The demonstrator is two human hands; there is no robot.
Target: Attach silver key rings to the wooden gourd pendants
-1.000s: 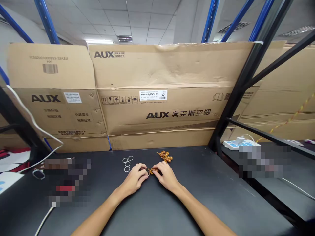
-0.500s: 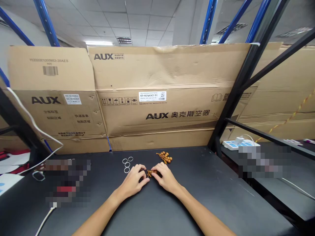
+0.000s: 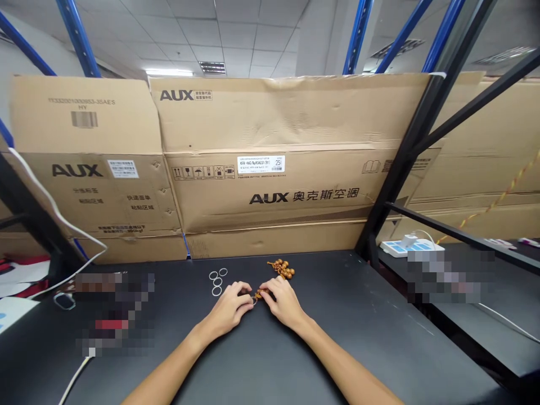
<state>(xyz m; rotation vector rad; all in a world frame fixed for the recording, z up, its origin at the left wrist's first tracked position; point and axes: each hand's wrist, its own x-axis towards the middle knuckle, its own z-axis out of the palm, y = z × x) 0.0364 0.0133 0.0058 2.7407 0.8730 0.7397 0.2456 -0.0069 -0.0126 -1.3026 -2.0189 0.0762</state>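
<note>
My right hand (image 3: 284, 302) is closed on a small brown beaded charm with a cord (image 3: 259, 295), most of it hidden by the fingers. Facing it, my left hand (image 3: 230, 306) pinches a thin silvery ring (image 3: 255, 302) that meets the charm's cord end; whether the cord passes through it I cannot tell. To the left of my left hand, several more silvery rings (image 3: 216, 282) lie flat on the black tabletop (image 3: 261, 360). Behind my right hand is a small heap of glossy brown beaded charms (image 3: 283, 269).
Cardboard panels (image 3: 270, 124) stand along the back edge. A dark metal frame post (image 3: 394, 174) rises at the right, with a white power strip (image 3: 400, 248) beyond it. On the left are blurred-out items (image 3: 113, 315) and a white cable (image 3: 76, 377).
My left fingers have closed more, and the ring now shows between the hands by the charm's cord. The right hand has barely moved. The view has shifted slightly.
</note>
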